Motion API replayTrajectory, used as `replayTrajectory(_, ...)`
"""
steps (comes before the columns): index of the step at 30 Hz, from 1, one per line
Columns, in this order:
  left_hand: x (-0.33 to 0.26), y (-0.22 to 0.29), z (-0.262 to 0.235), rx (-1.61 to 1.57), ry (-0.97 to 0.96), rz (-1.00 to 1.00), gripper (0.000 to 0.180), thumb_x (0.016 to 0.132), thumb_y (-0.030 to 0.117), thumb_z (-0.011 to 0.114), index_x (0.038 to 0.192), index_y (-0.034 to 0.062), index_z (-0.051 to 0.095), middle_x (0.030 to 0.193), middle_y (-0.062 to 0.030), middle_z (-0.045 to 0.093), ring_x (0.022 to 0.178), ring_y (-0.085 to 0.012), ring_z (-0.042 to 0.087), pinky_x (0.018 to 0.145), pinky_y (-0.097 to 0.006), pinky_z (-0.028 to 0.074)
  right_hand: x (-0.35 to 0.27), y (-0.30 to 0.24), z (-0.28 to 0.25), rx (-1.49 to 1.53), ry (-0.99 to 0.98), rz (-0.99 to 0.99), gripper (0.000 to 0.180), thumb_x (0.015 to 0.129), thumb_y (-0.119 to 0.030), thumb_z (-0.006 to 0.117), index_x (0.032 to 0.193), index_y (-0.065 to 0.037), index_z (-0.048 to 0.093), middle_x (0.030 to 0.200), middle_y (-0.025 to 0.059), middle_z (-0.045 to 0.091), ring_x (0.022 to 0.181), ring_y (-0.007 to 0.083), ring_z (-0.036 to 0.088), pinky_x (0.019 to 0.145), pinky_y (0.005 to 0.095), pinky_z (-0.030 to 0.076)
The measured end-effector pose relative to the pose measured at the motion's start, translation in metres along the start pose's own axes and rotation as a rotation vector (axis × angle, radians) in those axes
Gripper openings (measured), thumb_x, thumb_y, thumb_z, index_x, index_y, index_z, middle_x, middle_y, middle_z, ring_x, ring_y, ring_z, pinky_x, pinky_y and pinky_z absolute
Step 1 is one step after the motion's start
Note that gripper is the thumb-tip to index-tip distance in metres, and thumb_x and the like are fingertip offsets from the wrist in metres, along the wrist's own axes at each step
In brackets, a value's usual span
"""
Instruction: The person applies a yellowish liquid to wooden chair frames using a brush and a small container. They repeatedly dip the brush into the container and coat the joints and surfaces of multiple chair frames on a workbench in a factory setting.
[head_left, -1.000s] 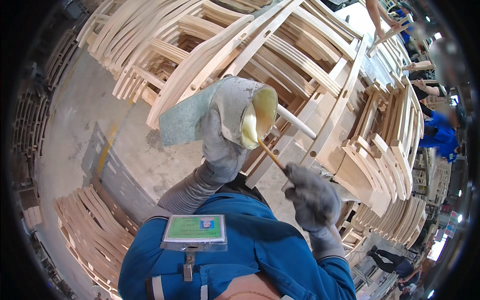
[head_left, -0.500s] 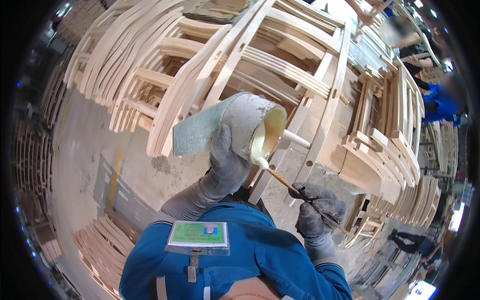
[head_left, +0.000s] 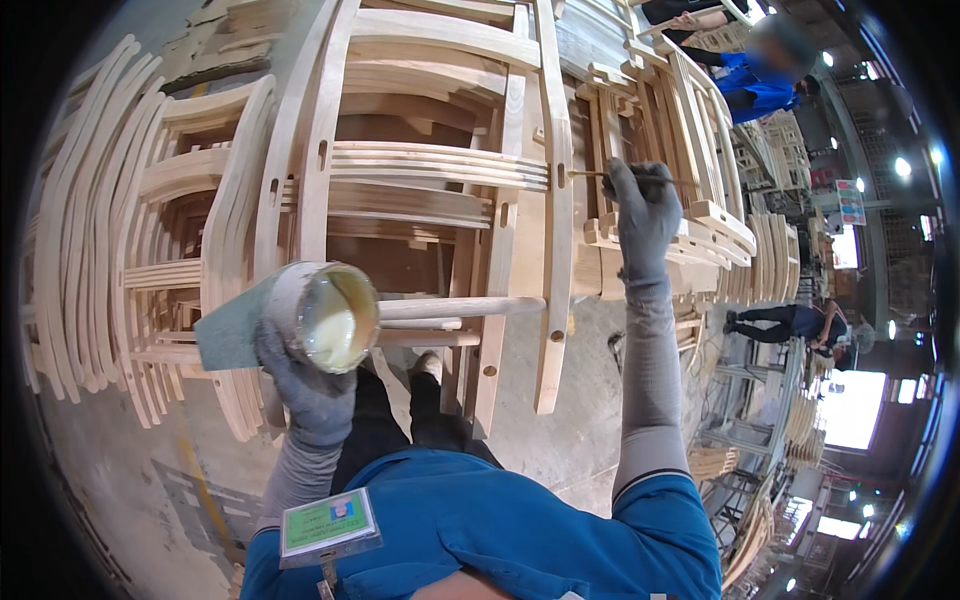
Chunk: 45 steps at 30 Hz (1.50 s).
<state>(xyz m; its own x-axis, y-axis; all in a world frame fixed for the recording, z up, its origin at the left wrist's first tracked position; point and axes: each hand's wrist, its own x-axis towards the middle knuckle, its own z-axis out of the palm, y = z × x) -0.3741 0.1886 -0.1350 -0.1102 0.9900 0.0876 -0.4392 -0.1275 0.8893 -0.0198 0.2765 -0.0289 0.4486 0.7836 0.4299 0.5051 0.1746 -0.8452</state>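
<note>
one brush [head_left: 600, 175] in right grip [head_left: 640, 205]

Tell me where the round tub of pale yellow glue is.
Lower left in the head view: the round tub of pale yellow glue sits in the gloved left hand, before the bare wooden chair frame.

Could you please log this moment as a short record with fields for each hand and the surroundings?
left hand: gloved left hand grips a tilted pot of pale yellowish glue
right hand: gloved right hand holds a thin brush, its tip at a slot in the wooden chair frame
chair frame: unfinished, upright before the person, with curved back slats
surroundings: stacks of similar frames to the left; another worker in blue farther back
floor: grey concrete
</note>
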Motion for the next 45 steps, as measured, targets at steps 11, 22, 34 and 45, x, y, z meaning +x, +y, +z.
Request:
replayTrajectory(11, 0.027, 0.015, -0.043, 0.514, -0.019, 0.272, 0.091, 0.067, -0.005, 0.068, 0.139, 0.0122, 0.017, 0.139, -0.0110, 0.024, 0.126, -0.0267, 0.032, 0.106, -0.039, 0.031, 0.016, 0.037, 0.036, -0.611, -0.029, -0.142, 0.017, 0.081, -0.015, 0.067, 0.075, -0.003, 0.057, 0.063, 0.0045, 0.062, 0.056, 0.0066, 0.054, 0.052, 0.0231, 0.043)
replayTrajectory(22, 0.027, 0.020, -0.065, 0.707, 0.070, 0.299, 0.096, 0.063, -0.006, 0.071, 0.138, 0.0020, 0.013, 0.136, -0.0164, 0.027, 0.126, -0.0290, 0.032, 0.107, -0.038, 0.025, 0.022, 0.020, 0.044, -0.778, -0.174, -0.216, 0.025, 0.080, -0.023, 0.066, 0.073, -0.004, 0.051, 0.063, 0.0144, 0.058, 0.058, 0.0323, 0.058, 0.051, 0.0380, 0.043)
replayTrajectory(34, 0.024, 0.021, -0.072, 0.613, 0.087, 0.279, 0.102, 0.057, -0.012, 0.069, 0.139, 0.0061, 0.012, 0.137, -0.0136, 0.025, 0.127, -0.0283, 0.030, 0.108, -0.039, 0.025, 0.035, 0.018, 0.046, -0.723, -0.247, -0.147, 0.018, 0.077, -0.018, 0.066, 0.078, -0.004, 0.055, 0.067, 0.0143, 0.060, 0.060, 0.0303, 0.059, 0.054, 0.0378, 0.044)
replayTrajectory(45, 0.010, 0.041, -0.028, 0.106, 0.108, 0.194, 0.092, 0.065, -0.010, 0.068, 0.139, 0.0129, 0.018, 0.138, -0.0112, 0.025, 0.126, -0.0266, 0.032, 0.104, -0.039, 0.034, -0.040, 0.002, -0.011, -0.638, -0.456, -0.451, 0.009, 0.072, 0.003, 0.054, 0.075, -0.004, 0.059, 0.092, 0.0106, 0.063, 0.083, 0.0274, 0.060, 0.063, 0.0329, 0.048)
